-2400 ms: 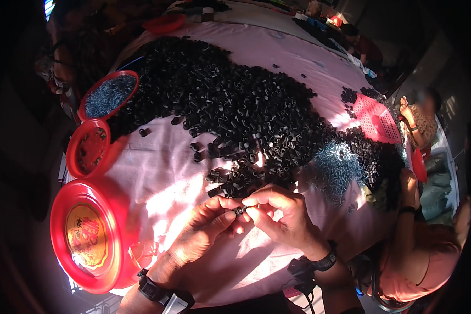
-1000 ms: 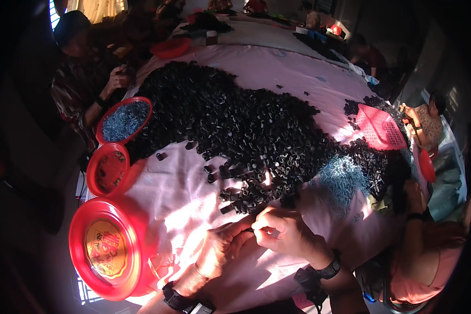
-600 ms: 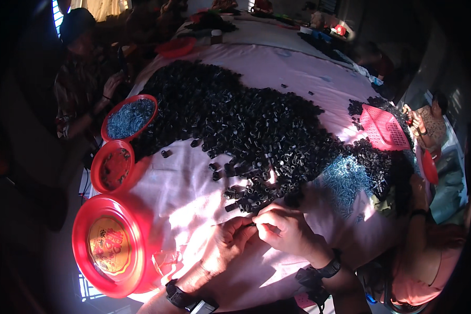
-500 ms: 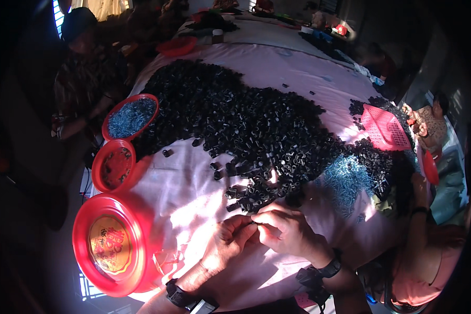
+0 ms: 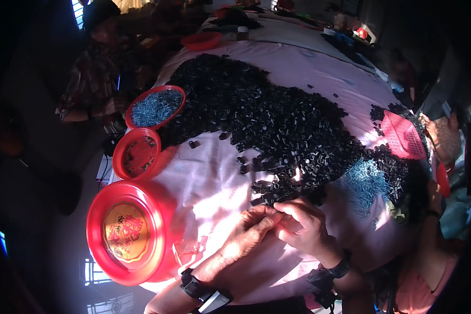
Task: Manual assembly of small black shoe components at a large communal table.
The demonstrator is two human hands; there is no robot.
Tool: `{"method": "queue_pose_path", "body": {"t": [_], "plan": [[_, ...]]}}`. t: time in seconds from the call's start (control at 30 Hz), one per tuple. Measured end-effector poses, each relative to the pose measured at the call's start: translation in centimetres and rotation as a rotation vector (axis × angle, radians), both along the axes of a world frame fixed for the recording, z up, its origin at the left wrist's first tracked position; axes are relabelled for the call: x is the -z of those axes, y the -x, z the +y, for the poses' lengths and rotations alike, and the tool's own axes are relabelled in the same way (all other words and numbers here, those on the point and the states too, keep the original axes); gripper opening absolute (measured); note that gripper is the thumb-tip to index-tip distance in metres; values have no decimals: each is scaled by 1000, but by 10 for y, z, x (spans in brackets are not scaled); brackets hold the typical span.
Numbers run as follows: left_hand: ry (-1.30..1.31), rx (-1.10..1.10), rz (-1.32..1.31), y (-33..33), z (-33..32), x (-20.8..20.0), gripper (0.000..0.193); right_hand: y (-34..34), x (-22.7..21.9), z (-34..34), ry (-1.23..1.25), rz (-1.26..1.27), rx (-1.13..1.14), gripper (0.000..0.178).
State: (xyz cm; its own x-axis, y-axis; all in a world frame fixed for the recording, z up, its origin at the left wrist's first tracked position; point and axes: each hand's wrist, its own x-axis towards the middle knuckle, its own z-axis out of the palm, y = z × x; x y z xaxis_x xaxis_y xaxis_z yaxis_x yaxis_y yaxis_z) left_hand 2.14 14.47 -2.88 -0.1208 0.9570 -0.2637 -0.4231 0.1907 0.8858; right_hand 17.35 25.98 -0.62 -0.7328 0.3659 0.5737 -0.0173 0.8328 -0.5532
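My left hand (image 5: 252, 230) and my right hand (image 5: 307, 233) meet over the pink cloth, just in front of the near edge of a heap of small black plastic parts (image 5: 298, 136). Thumbs and fingers of both are pinched together, tip against tip. Whatever lies between them is too small and too covered to make out. To the right of the heap's near end lies a pile of thin bluish-silver metal pieces (image 5: 363, 183), perhaps screws or nails. Several loose black parts (image 5: 261, 193) lie just beyond my fingertips.
Along the left edge stand a large red basin (image 5: 97, 230), a red bowl (image 5: 121, 167) with dark bits and a red bowl (image 5: 182, 107) of metal pieces. A pink basket (image 5: 397, 133) stands at right. Co-workers sit around the cloth-covered table (image 5: 193, 172).
The whole view has shifted, so the table and bowls sit farther right in the picture. My hands stay pinched together; the dark bit seen at my fingertips earlier is now hidden.
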Motion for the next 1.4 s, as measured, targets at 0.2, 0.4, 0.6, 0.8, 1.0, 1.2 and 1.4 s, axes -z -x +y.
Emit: {"method": "queue_pose_path", "body": {"t": [0.2, 0.4, 0.6, 0.8, 1.0, 1.2, 1.4], "plan": [[-9, -53, -102, -5, 2, -3, 21, -1, -4, 0, -15, -63, 78, 52], [28, -77, -191, -2, -1, -12, 19, 5, 9, 1, -39, -23, 63, 53], [108, 24, -279, 3, -6, -13, 43, -1, 0, 5, -65, 1, 51, 50], [30, 78, -213, -2, -6, -15, 38, -3, 1, 2, -88, -28, 20, 51], [3, 13, -223, -9, -3, -13, 37, -3, -4, 6, -200, -50, 43, 52], [-16, 98, -42, -1, -2, -16, 36, 1, 1, 6, -258, -15, 44, 51], [-28, -37, -284, -11, -3, -13, 37, 0, 3, 3, -19, 13, 16, 56]]}}
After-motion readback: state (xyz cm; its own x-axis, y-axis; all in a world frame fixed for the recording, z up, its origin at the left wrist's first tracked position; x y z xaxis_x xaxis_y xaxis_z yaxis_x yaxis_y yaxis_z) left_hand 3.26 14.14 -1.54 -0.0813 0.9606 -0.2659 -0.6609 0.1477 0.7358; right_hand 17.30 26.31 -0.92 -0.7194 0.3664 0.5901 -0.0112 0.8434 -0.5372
